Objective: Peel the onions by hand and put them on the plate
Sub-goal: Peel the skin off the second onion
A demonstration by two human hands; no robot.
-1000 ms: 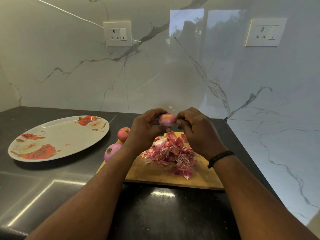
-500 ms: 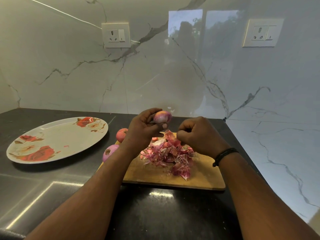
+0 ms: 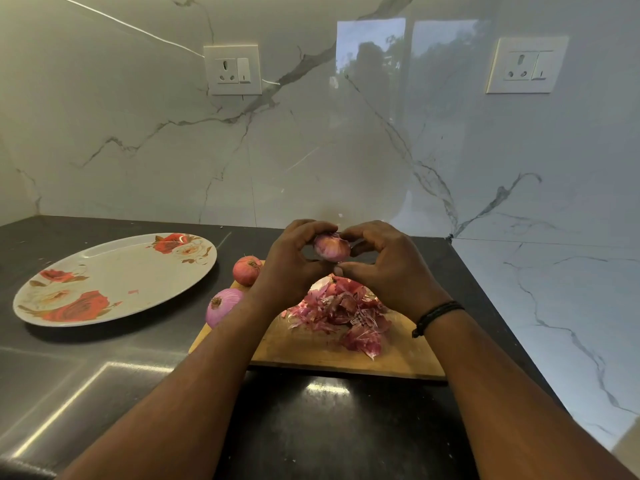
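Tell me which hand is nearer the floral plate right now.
Left. The left hand grips the onion over the cutting board, on the side toward the plate; the right hand grips it from the far side.

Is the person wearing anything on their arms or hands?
Only one thing: a thin black band, like a cord bracelet, goes round the right wrist. Both forearms are bare with no sleeves showing, and the left hand and right hand have no gloves or rings that I can see.
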